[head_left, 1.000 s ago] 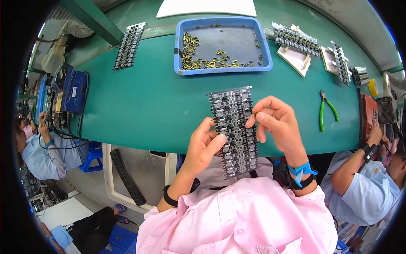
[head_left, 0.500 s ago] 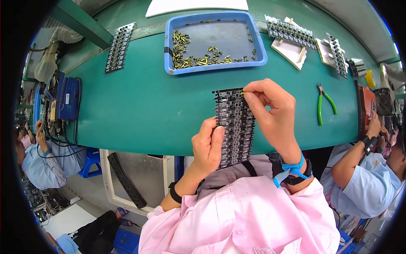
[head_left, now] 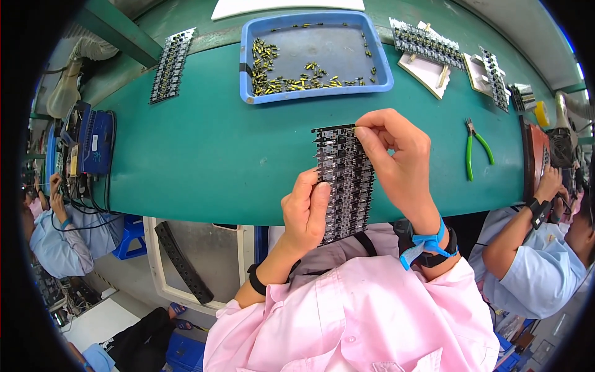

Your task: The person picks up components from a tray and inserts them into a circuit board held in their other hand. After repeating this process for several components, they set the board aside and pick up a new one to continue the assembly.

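Note:
A black circuit board panel (head_left: pixel 344 192), made of several rows of small boards with metal tabs along its left edge, is held up tilted over the table's near edge. My left hand (head_left: pixel 305 214) is closed on its left side, thumb on the face. At the panel's top right corner, my right hand (head_left: pixel 396 155) pinches with thumb and forefinger; a tiny yellow component is between the fingertips, mostly hidden. Beyond the hands stands a blue tray (head_left: pixel 316 99) with many loose yellow-and-black components (head_left: pixel 265 59), mostly along its left and near sides.
Green-handled cutters (head_left: pixel 471 152) lie on the green table (head_left: pixel 198 155) at right. More board panels rest at far left (head_left: pixel 172 65) and far right (head_left: pixel 427 46), the latter on white supports. A blue device (head_left: pixel 97 142) with cables stands left. Co-workers sit on both sides.
My right hand has shifted slightly up and inward at the panel's top corner, and the yellow component shows less. My left hand keeps its hold.

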Available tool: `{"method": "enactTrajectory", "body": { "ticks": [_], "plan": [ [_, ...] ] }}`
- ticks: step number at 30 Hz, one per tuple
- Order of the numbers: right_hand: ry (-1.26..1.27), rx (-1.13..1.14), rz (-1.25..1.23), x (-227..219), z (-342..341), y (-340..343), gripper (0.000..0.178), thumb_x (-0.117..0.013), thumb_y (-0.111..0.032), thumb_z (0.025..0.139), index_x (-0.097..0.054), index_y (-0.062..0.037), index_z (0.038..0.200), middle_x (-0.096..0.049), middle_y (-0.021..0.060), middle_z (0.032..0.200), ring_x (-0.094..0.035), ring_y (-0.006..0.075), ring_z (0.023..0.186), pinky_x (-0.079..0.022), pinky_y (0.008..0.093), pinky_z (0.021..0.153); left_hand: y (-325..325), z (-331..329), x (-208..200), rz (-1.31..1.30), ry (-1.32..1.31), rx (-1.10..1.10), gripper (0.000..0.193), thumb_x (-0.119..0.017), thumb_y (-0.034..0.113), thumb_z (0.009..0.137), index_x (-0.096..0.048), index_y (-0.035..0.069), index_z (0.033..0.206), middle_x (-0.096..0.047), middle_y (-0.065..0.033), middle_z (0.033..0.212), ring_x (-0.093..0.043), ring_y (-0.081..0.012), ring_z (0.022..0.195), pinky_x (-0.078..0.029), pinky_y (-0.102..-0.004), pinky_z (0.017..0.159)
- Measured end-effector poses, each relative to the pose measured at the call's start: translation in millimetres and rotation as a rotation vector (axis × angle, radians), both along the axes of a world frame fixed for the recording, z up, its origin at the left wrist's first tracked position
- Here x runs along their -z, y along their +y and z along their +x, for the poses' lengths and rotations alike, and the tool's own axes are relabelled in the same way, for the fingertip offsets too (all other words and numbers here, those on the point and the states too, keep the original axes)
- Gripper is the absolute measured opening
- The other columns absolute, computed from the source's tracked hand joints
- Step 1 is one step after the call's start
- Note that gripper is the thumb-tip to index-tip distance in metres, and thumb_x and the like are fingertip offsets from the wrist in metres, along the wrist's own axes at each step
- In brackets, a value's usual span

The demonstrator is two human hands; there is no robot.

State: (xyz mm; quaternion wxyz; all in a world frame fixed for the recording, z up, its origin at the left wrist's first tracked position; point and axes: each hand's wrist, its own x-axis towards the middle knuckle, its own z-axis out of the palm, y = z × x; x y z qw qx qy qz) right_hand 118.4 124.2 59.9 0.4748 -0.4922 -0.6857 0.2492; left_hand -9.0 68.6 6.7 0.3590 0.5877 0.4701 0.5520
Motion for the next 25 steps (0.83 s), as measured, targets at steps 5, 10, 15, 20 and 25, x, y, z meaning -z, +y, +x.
{"method": "enactTrajectory", "body": {
  "ticks": [5,10,15,20,25],
  "plan": [
    [0.009,-0.018,-0.026,1.5,-1.2,0.3,0.003,-0.052,0.001,0.071,-0.051,0.0028,0.073,-0.047,0.0001,0.057,-0.038,0.0023,0.047,-0.029,0.0166,0.041,-2.2,-0.7,-2.1,-0.091,-0.030,0.007,0.016,-0.040,0.006,0.079,-0.048,-0.002,0.090,-0.048,-0.0005,0.070,-0.040,-0.0053,0.060,-0.033,-0.0178,0.055],
    [-0.025,-0.034,-0.018,3.1,-2.0,1.1,0.002,-0.051,0.001,0.071,-0.051,0.0030,0.072,-0.047,0.0008,0.059,-0.040,0.0035,0.048,-0.031,0.0169,0.043,1.6,-3.1,5.6,0.041,0.009,0.007,0.017,-0.041,0.005,0.080,-0.047,-0.002,0.094,-0.049,-0.0025,0.059,-0.040,-0.0056,0.047,-0.033,-0.0187,0.044],
    [-0.053,-0.047,0.047,5.5,-1.5,3.0,0.002,-0.051,0.001,0.071,-0.051,0.0027,0.072,-0.048,0.0021,0.060,-0.042,0.0053,0.051,-0.034,0.0178,0.044,2.1,-3.6,5.0,0.033,0.003,0.009,0.017,-0.041,0.006,0.080,-0.047,-0.001,0.094,-0.049,-0.0028,0.059,-0.040,-0.0057,0.047,-0.033,-0.0190,0.044],
    [-0.142,-0.046,0.107,0.9,-3.2,3.2,0.001,-0.051,0.002,0.071,-0.051,0.0022,0.072,-0.049,0.0030,0.060,-0.043,0.0067,0.051,-0.035,0.0188,0.045,2.9,-3.8,4.6,0.038,0.009,0.010,0.017,-0.041,0.006,0.080,-0.047,-0.001,0.095,-0.049,-0.0030,0.059,-0.041,-0.0058,0.047,-0.034,-0.0192,0.044],
    [-0.221,-0.041,0.169,1.2,-2.8,1.5,0.002,-0.051,0.000,0.072,-0.052,0.0000,0.074,-0.050,0.0039,0.063,-0.043,0.0122,0.048,-0.036,0.0202,0.046,2.9,-3.6,4.6,0.012,0.006,0.029,0.018,-0.042,0.006,0.079,-0.047,0.000,0.096,-0.049,-0.0028,0.059,-0.041,-0.0061,0.046,-0.034,-0.0190,0.044]
  ]
}}
